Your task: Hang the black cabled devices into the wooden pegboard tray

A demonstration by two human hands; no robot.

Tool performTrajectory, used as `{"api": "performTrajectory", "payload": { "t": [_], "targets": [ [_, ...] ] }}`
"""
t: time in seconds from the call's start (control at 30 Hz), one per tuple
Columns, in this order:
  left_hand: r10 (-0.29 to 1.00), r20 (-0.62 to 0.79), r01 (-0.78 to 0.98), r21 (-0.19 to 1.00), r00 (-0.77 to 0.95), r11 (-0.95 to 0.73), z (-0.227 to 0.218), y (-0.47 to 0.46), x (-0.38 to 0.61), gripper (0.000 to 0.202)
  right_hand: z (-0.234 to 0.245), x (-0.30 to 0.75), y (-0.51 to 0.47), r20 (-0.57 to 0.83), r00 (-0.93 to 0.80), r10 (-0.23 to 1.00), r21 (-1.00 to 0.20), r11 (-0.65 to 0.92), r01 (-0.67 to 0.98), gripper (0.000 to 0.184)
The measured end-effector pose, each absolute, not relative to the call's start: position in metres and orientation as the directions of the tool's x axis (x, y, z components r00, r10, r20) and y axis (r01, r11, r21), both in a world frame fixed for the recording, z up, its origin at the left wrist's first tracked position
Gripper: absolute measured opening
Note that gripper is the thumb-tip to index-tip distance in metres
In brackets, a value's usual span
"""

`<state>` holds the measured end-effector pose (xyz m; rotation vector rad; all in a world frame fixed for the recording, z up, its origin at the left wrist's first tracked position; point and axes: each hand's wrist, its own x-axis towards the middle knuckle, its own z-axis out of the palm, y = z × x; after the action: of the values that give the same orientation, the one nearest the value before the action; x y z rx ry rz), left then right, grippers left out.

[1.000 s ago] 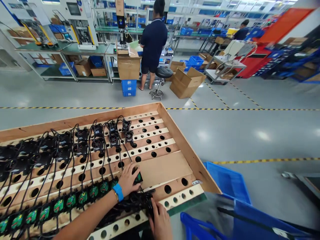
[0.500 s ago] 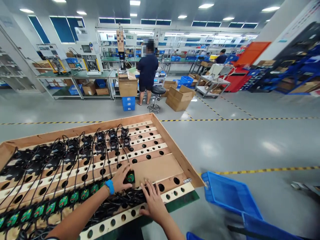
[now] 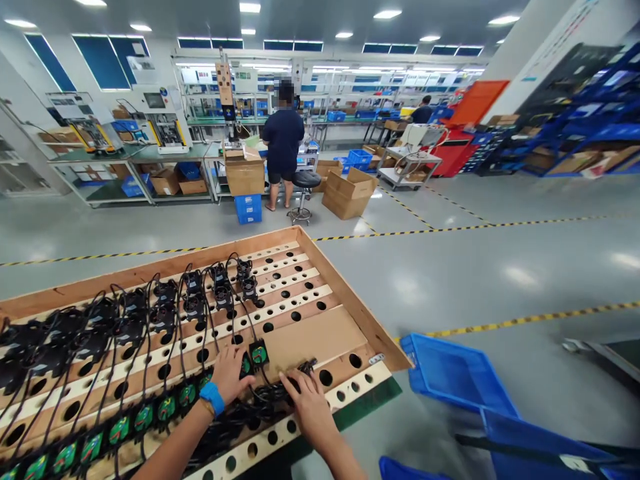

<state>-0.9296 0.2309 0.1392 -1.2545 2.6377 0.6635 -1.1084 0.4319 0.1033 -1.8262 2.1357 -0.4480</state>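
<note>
- While a co-worker (image 3: 283, 143) stands at a far bench, the left hand (image 3: 229, 373) rests on a green-labelled fan (image 3: 259, 353), fingers loosely curled around its edge in the wooden tray (image 3: 350, 293).
- The right hand (image 3: 307, 400), fingers spread flat, presses the black cable bundle (image 3: 273, 393).
- Tangled leads could snag and drag neighbouring fans (image 3: 190, 395) out of their row.

Small black fan (image 3: 259, 353) with a green label lies flat at the row's end on the holed wooden tray (image 3: 345, 293); its black cable (image 3: 273, 393) trails nearby.
</note>
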Motion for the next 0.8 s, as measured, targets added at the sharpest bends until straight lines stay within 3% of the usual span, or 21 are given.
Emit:
{"api": "performTrajectory", "payload": {
  "t": [0.07,0.13,0.27,0.37,0.53,0.8],
  "targets": [
    [-0.717,-0.305,-0.774,0.350,-0.627,0.528,0.142,0.228,-0.938,0.076,0.110,-1.105,0.435,-0.114,-0.160,-0.980,-0.482,0.196,-0.854,0.090],
    [-0.715,-0.307,-0.773,0.360,-0.628,0.523,0.143,0.226,-0.949,0.080,0.121,-1.104,0.432,-0.166,-0.189,-0.968,-0.519,0.249,-0.818,0.085],
    [-0.710,-0.315,-0.772,0.345,-0.630,0.533,0.141,0.229,-0.965,0.066,0.143,-1.107,0.383,-0.135,-0.363,-0.922,-0.628,0.363,-0.688,0.051],
    [-0.727,-0.300,-0.782,0.331,-0.618,0.528,0.141,0.235,-0.970,0.067,0.143,-1.112,0.314,-0.275,-0.403,-0.873,-0.710,0.467,-0.528,0.032],
    [-0.756,-0.277,-0.799,0.318,-0.593,0.510,0.131,0.240,-0.970,0.059,0.122,-1.119,0.233,-0.448,-0.337,-0.828,-0.648,0.561,-0.515,0.024],
    [-0.748,-0.213,-0.761,0.367,-0.628,0.535,0.114,0.245,-0.962,0.065,0.102,-1.122,0.229,-0.472,-0.266,-0.840,-0.638,0.534,-0.555,0.022]
  ]
}}
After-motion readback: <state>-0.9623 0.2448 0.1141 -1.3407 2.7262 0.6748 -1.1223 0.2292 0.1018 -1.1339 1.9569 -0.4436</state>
